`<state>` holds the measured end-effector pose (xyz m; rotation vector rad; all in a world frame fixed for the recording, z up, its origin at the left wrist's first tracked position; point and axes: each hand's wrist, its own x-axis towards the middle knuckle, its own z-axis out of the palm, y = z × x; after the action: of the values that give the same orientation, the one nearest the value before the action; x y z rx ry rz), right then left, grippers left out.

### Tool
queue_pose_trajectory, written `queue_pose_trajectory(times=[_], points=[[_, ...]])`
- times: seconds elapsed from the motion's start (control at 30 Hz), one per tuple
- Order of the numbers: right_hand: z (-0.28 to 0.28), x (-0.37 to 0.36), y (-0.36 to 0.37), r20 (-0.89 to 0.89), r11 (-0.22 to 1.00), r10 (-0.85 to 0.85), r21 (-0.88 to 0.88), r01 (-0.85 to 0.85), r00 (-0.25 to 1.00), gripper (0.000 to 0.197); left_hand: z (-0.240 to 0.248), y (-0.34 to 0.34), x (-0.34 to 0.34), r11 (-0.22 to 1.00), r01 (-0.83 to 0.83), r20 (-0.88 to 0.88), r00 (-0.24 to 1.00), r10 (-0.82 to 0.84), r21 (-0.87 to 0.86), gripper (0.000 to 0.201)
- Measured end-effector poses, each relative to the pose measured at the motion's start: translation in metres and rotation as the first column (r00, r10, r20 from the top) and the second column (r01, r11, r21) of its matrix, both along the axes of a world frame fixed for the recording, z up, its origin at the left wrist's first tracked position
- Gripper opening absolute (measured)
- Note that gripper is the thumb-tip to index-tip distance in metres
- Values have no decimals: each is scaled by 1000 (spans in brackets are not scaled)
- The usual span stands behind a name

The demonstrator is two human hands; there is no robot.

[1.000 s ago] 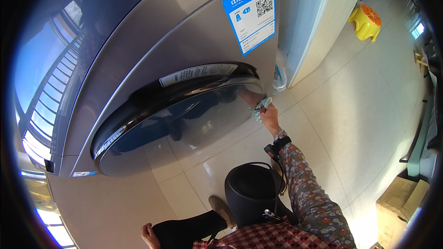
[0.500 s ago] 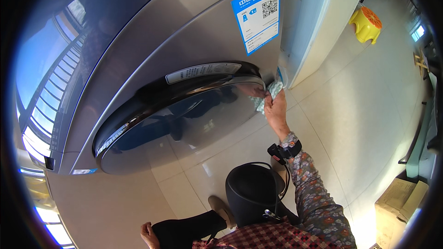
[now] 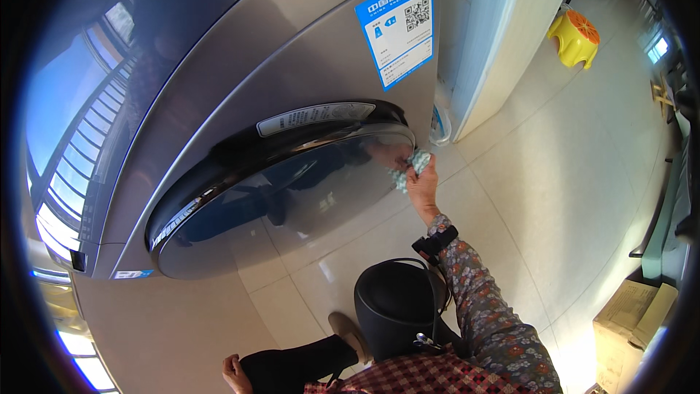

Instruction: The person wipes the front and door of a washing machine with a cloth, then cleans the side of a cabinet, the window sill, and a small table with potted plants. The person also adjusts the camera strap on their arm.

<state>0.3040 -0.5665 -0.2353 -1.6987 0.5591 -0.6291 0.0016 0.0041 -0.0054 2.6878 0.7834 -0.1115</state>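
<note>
My right hand (image 3: 421, 186) is closed on a crumpled light green and white patterned cloth (image 3: 418, 163). The cloth touches the right-hand edge of the dark round glass door (image 3: 299, 193) of a grey front-loading washing machine (image 3: 292, 58). Its reflection, with that of the hand, shows in the glass. At the lower left, my left hand (image 3: 235, 374) rests beside my black-clad knee, its fingers curled in with nothing visible in them. A black strap with a small device (image 3: 435, 243) circles my right wrist.
A blue and white label (image 3: 397, 33) is on the machine's front. Beside it are a pale door frame (image 3: 503, 36) and a clear container (image 3: 440, 125). A yellow stool (image 3: 573, 39) with an orange top stands farther off. A cardboard box (image 3: 628, 321) is at the lower right.
My right hand and the cloth have moved slightly left and down along the door's edge, uncovering the clear container behind. My left hand stays put.
</note>
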Motion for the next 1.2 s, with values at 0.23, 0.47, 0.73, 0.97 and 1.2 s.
queue_pose_trajectory(times=[0.23,0.47,0.73,0.97,1.2], points=[[-90,1,26,-98,974,181,153,-165,979,41,-5,4,-1,999,31,29,999,-31,17,35],[42,-4,-23,162,979,126,140,-149,979,28,-5,-2,0,998,51,28,998,-52,30,34],[188,5,-51,371,996,77,-79,-51,926,21,-2,-6,2,996,79,24,997,-80,47,35],[84,-2,-35,242,992,66,-120,-37,968,32,-3,-11,1,999,34,29,999,-35,41,36],[12,-5,-7,15,995,89,44,-90,996,38,-2,-7,1,999,21,30,999,-22,44,36]])
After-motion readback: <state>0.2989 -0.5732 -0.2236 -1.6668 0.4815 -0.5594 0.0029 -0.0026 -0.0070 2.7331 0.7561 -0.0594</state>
